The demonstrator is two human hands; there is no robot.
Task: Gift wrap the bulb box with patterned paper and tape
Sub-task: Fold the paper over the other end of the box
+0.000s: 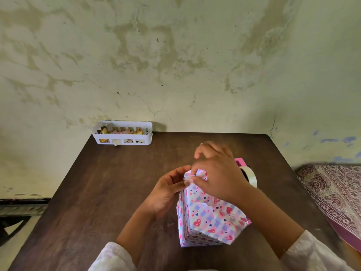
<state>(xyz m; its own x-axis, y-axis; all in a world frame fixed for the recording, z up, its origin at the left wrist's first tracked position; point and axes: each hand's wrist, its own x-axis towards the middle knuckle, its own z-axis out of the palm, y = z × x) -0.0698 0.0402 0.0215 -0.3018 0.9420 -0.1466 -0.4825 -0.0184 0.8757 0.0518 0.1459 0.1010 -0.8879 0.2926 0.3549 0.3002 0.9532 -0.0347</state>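
The far end flap of the patterned paper (pixel 195 176) is pinched between the right hand (pixel 218 178) and the left hand (pixel 168 189), both grips closed on the folds. The wrapped bulb box (pixel 209 218) lies toward the tabletop's (pixel 117 182) near right corner. It is judged light and hollow; the paper thin, easily creased or torn, best held by its stiff edges. A tape roll (pixel 251 176) waits just beyond.

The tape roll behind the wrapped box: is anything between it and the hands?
The right hand itself hides part of the tape roll. Nothing else visibly blocks it; both hands, left hand too, are folding paper on the wrapped box.
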